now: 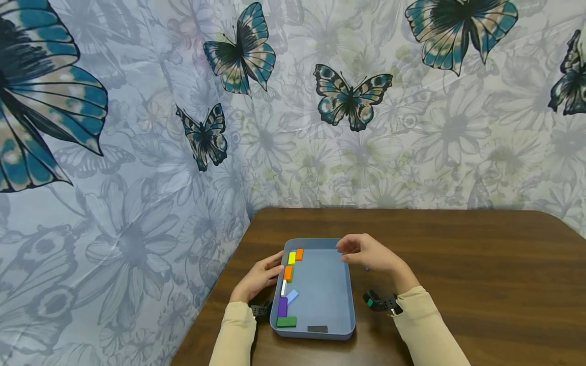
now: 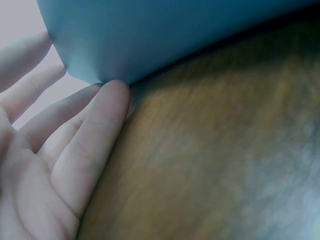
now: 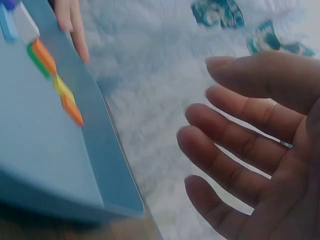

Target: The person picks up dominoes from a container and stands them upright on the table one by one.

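Observation:
A blue-grey tray (image 1: 320,290) lies on the wooden table. Along its left side are small coloured blocks: an orange block (image 1: 299,254), a yellow block (image 1: 292,258), another orange one (image 1: 288,273) against a green one, a white block (image 1: 284,288), a light blue block (image 1: 292,296) lying slanted, a purple block (image 1: 283,307) and a green block (image 1: 286,322). My left hand (image 1: 260,277) touches the tray's outer left wall, its fingers fairly straight in the left wrist view. Near the far right corner hovers my right hand (image 1: 368,251), fingers loosely bent with nothing between them.
A dark grey strip-shaped piece (image 1: 317,329) sits at the tray's near edge. The brown table (image 1: 458,274) extends to the right. Behind it hangs a cloth (image 1: 284,168) printed with flowers and butterflies. Both wrists carry black straps, such as the right strap (image 1: 383,302).

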Available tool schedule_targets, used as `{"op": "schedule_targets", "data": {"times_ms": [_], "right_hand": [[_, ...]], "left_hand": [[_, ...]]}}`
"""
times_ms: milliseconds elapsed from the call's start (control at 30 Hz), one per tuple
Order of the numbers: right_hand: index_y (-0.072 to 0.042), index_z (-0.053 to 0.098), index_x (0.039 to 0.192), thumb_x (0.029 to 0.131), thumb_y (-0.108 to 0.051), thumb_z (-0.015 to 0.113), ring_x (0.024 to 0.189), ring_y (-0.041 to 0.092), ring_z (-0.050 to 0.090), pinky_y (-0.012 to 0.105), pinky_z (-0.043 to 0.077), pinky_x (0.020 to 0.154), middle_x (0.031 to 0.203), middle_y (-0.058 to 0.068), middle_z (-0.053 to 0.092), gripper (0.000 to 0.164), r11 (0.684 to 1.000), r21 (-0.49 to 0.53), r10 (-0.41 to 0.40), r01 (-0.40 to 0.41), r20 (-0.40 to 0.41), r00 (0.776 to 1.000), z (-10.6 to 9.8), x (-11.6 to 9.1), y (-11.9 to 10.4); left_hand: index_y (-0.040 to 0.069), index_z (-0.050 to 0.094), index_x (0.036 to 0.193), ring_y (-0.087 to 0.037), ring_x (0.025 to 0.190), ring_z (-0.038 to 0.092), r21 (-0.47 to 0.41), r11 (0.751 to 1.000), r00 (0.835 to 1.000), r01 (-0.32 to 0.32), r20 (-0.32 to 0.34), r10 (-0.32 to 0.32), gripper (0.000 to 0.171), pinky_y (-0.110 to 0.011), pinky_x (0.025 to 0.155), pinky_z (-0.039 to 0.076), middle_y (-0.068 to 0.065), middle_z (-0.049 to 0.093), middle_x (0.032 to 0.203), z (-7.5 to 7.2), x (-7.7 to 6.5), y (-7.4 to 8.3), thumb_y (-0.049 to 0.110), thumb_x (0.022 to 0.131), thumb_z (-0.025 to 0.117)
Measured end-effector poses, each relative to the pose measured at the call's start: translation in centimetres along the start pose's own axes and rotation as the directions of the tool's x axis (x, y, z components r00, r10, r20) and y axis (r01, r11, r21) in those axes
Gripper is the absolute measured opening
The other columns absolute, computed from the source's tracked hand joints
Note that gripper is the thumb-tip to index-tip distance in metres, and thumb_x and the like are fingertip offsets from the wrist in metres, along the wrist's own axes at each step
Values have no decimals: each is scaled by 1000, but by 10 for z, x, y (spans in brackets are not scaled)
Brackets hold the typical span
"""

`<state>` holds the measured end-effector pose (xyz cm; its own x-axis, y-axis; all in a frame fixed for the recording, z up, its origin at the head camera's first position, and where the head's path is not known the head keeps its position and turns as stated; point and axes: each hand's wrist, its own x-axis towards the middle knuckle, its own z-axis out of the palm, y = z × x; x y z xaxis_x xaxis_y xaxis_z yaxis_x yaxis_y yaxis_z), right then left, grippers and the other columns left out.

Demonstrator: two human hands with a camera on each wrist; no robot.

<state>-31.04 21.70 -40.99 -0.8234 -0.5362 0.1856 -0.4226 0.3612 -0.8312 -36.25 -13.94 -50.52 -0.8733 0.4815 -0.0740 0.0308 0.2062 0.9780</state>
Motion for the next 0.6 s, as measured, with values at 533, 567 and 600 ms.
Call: {"op": "schedule_targets", "data": {"times_ms": [533, 567, 600], "right_hand": [[-2, 69, 114, 94, -9, 69, 96, 16, 64, 28, 56, 86, 110, 14, 70, 21, 1000, 24, -20, 15, 207, 978, 55, 47, -20], [-2, 69, 114, 93, -9, 70, 95, 16, 64, 27, 56, 86, 111, 16, 70, 22, 1000, 25, -24, 19, 218, 976, 58, 50, -19], [-1, 69, 114, 93, -8, 70, 95, 16, 64, 27, 56, 85, 112, 18, 70, 22, 1000, 25, -19, 13, 230, 973, 61, 53, -20]], "left_hand": [[14, 28, 160, -40, 141, 44, 0, 1000, 1000, 4, 3, -4, 63, -57, 112, 40, -24, 32, 160, 1, -1, 1, 28, 104, 55], [15, 28, 160, -40, 141, 44, 1, 1000, 1000, 6, 1, -6, 63, -57, 112, 40, -24, 32, 160, 1, -1, 1, 28, 104, 55], [15, 29, 160, -40, 141, 44, -1, 1000, 1000, 9, 0, -9, 63, -57, 112, 40, -24, 33, 160, 1, -1, 1, 28, 104, 55]]}}
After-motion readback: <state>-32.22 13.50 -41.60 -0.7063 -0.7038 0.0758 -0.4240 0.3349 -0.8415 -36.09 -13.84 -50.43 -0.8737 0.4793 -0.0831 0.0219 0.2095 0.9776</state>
